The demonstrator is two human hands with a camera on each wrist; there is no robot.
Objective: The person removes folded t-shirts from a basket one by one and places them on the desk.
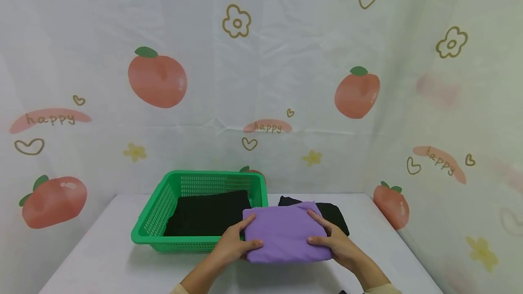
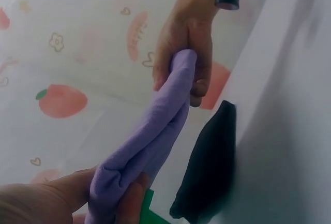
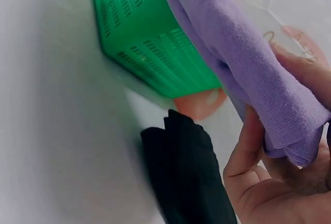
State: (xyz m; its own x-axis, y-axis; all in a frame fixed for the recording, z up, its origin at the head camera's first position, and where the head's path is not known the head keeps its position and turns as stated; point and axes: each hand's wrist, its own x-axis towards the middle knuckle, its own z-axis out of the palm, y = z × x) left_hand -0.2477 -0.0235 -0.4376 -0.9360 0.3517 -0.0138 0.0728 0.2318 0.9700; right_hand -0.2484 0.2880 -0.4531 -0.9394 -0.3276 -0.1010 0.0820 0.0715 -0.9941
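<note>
A folded purple cloth (image 1: 288, 234) is held up above the table between both hands. My left hand (image 1: 232, 242) grips its left edge, thumb on the near face. At the opposite edge my right hand (image 1: 339, 244) pinches it the same way, with fingers behind. Seen from the side in the left wrist view, the purple cloth (image 2: 142, 136) shows folded layers. Behind it on the table lies a folded black cloth (image 1: 336, 216), partly hidden. A green plastic basket (image 1: 147, 221) stands to the left, and another folded black cloth (image 1: 208, 214) lies inside it.
The white table (image 1: 102, 257) runs back to a hanging white curtain (image 1: 196, 103) printed with fruit, hearts and flowers. The curtain also closes off the right side. The basket's right rim is close beside my left hand.
</note>
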